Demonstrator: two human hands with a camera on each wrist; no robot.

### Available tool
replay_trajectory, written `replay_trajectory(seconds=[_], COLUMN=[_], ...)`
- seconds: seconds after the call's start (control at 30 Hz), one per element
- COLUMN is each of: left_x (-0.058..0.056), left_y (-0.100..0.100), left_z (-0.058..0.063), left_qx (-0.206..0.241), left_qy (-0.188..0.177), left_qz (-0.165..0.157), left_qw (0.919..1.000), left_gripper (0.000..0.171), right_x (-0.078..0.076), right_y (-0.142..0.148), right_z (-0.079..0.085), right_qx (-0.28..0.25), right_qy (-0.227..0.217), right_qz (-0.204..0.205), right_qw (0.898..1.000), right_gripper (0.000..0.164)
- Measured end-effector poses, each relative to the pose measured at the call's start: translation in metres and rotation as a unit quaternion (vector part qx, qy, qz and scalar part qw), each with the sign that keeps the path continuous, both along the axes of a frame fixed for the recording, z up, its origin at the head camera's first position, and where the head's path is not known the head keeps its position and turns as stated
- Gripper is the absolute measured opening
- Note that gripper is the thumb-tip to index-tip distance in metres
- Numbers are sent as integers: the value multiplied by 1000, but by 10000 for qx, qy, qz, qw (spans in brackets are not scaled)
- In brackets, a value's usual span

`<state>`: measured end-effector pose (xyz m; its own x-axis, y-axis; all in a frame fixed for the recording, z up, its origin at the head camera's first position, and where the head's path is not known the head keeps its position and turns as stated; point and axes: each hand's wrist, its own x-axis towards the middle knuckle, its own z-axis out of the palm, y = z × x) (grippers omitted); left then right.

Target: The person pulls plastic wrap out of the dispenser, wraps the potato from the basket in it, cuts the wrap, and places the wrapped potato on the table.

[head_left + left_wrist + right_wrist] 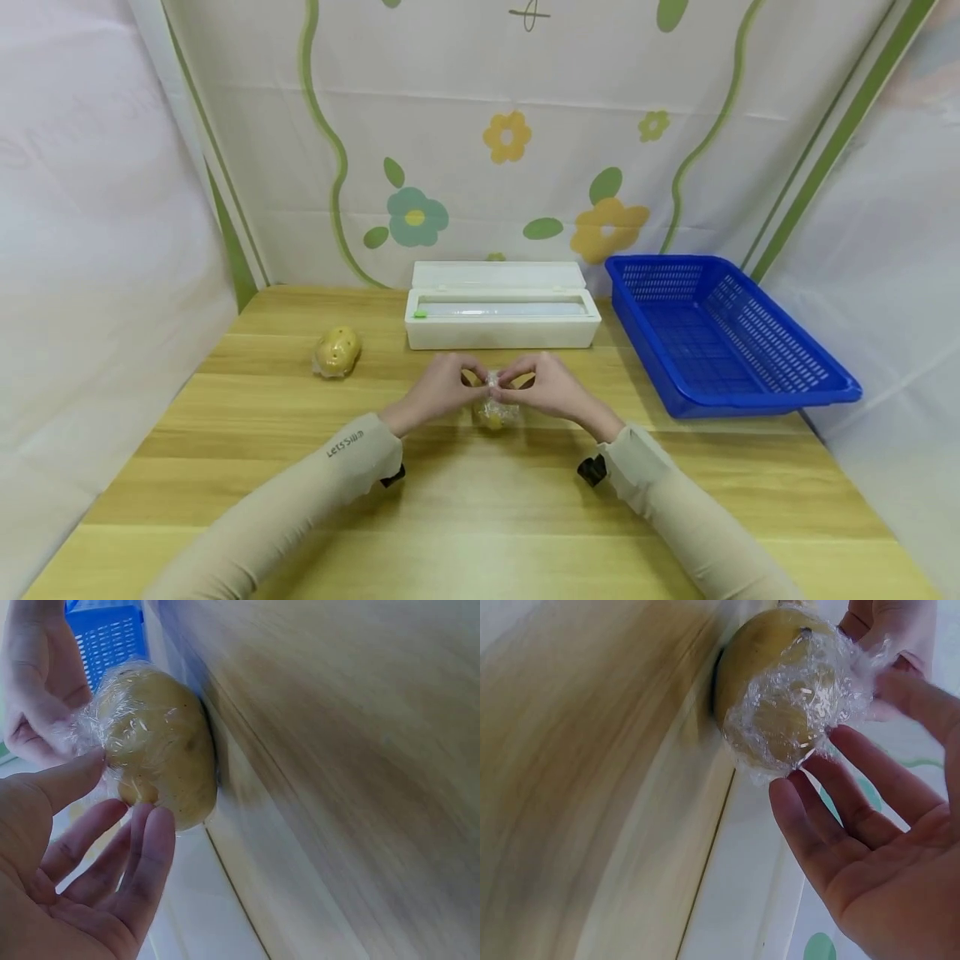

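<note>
On the wooden table right in front of me sits a potato [493,419], loosely covered in crinkled cling film [787,701]. My left hand [437,389] pinches the gathered film on top from the left. From the right, my right hand [553,389] pinches the same bunch, and the two hands' fingertips almost meet. In the left wrist view the potato's bare-looking side [180,750] faces the table, with the film bunched toward the thumbs. The other fingers of both hands curve loosely beside the potato. Exactly where the film ends is hard to see.
Behind the hands stands a white cling film box [502,335], lid raised, with a roll [502,309] inside and a green slider at its left. A second film-wrapped potato [337,350] lies at the left. To the right is a blue plastic basket [667,375]. Fabric walls [465,183] enclose the table.
</note>
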<state>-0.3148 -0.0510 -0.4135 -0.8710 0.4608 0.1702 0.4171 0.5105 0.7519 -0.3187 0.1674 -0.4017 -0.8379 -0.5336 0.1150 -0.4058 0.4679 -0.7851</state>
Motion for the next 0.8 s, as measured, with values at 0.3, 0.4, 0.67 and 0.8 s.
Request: replay_trajectory(seconds=[0.3, 0.4, 0.67, 0.8], left_x=[-4, -3, 0, 0], left_y=[-5, -4, 1, 1], left_z=[0, 0, 4, 6], left_qx=[-71, -142, -140, -350], left_qy=[249, 257, 447, 423], left_qz=[-503, -411, -137, -132], left_qw=[9984, 9987, 9988, 9984], left_gripper=[14, 14, 20, 13], right_x=[1, 1, 4, 6], right_y=[-2, -2, 0, 2], right_z=[0, 1, -4, -3], right_qx=[191, 117, -79, 221], right_qy=[206, 111, 318, 927], right_qz=[-267, -407, -170, 223], right_qw=[9992, 9990, 9993, 9952], right_gripper=[7, 7, 19, 18])
